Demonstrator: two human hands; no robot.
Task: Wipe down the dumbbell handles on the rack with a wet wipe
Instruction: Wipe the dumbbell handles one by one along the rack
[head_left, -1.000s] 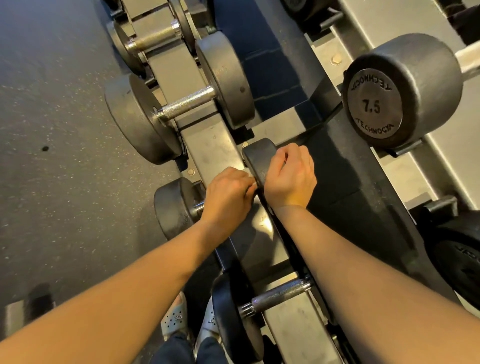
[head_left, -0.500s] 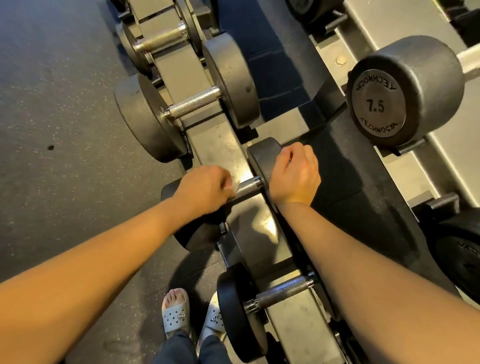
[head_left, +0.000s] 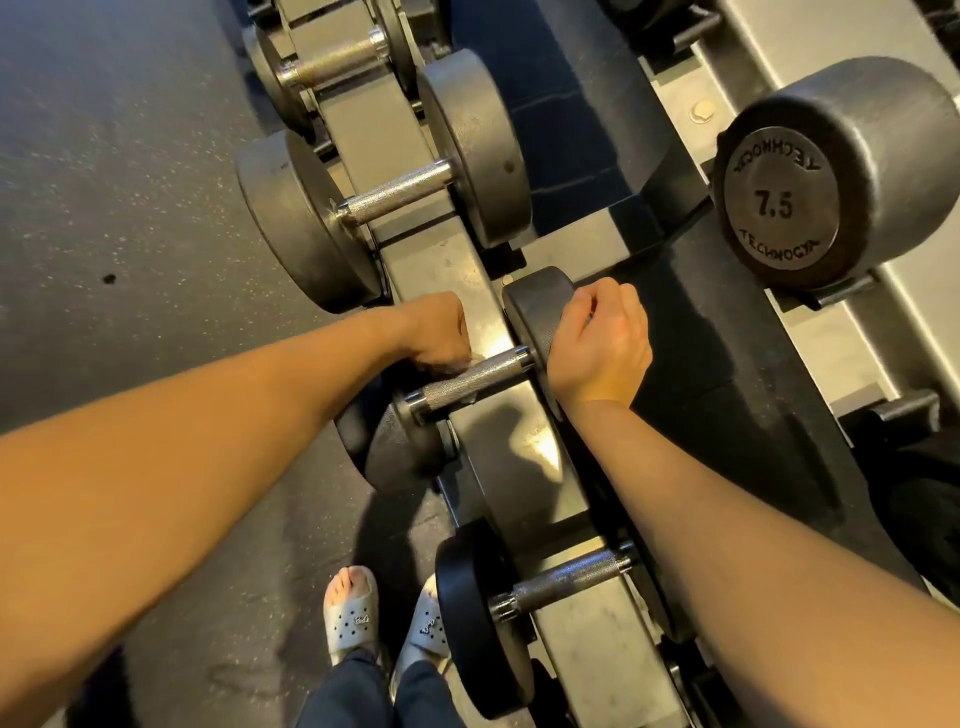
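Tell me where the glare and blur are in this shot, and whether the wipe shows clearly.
Head view: warm glare patches on the rack rail beside the handle; floor at upper left slightly smeared; wide-angle lens bends the rack lines; the wipe shows only as a pale scrap under the left hand.

Pale grey perforated clogs, toes showing at the open fronts, stand side by side beneath dark blue trouser legs on a dark speckled rubber floor bearing one small black spot
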